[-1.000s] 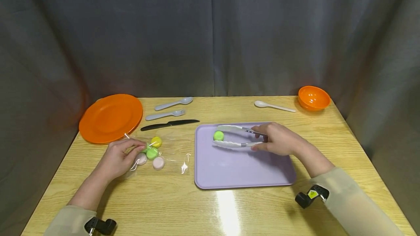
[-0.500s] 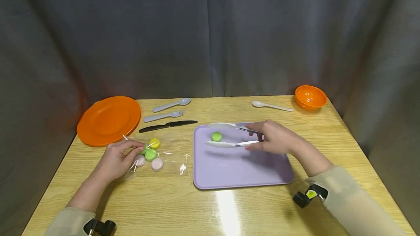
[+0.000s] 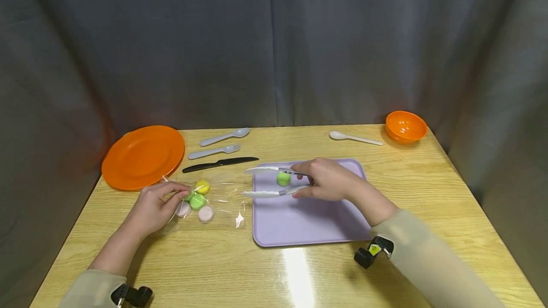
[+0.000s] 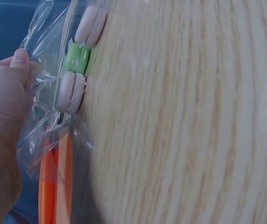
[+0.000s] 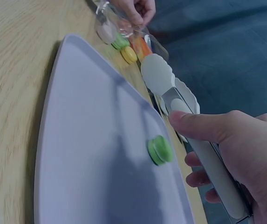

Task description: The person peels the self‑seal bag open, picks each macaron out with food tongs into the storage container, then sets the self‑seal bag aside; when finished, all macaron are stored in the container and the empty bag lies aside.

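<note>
My left hand [image 3: 156, 206] pinches the opening edge of a clear plastic bag [image 3: 231, 203] lying on the table. Inside it, bunched near the fingertips, are a yellow macaron [image 3: 202, 187], green macarons [image 3: 198, 202] and pale pink ones [image 3: 205, 214]. With my right hand [image 3: 325, 179] I grip a pair of tongs [image 3: 261, 194] with white scalloped tips. Their arms are spread, nothing between the tips, and they hang over the left rim of the lilac tray [image 3: 308, 229], pointing at the bag. One green macaron [image 5: 160, 149] sits on the tray beneath the tongs.
An orange plate [image 3: 143, 156] stands at the back left. Beside it lie a grey spoon [image 3: 224, 137], a grey fork [image 3: 214, 151] and a black knife [image 3: 220, 164]. Farther right are a pale spoon [image 3: 355, 138] and an orange bowl [image 3: 406, 127]. A dark curtain [image 3: 274, 46] encloses the table.
My right hand has carried the spread tongs left, away from the green macaron, which stays on the tray. The left hand keeps its hold on the bag.
</note>
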`<state>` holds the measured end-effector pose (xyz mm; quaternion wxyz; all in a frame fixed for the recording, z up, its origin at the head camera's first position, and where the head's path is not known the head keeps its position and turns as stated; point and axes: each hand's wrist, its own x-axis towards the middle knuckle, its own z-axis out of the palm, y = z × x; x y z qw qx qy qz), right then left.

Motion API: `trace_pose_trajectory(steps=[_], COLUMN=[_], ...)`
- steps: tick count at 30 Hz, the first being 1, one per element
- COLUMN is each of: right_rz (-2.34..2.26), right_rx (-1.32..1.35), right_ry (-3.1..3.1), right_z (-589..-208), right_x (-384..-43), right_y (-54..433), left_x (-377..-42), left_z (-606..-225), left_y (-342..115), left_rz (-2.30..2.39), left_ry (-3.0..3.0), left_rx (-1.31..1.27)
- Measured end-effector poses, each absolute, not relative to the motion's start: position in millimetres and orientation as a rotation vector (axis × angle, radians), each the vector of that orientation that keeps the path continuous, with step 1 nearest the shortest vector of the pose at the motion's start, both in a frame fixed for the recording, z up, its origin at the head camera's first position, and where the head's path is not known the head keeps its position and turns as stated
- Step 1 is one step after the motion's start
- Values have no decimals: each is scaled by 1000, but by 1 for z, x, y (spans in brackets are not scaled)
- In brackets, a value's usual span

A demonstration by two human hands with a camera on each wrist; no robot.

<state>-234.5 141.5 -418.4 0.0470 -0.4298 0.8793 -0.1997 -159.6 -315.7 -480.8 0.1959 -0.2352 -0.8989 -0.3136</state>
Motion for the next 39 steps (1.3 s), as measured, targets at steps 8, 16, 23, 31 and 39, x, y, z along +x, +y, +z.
trace_pose_trajectory(steps=[8,16,23,31,39], right_rz=[-580,-512,-468,-587,-574], right_rx=[-1374,-1408,-1408,-1379,-1443], right_ry=[2596,2566,2546,2537,2500], right_z=[-427,-429,-434,-432,-439], right_x=[-235,-229,-226,-233,-232], right_y=[108,83,66,72,68], left_x=[-159,-162,-160,-158,-158], left_z=[-480,-479,-481,-481,-480], left_y=[-315,-312,-313,-313,-315], left_rz=[-881,-881,-893,-918,-915], left_ry=[-2517,-2517,-2504,-2450,-2438], left_rx=[-657,-663,-666,-724,-720])
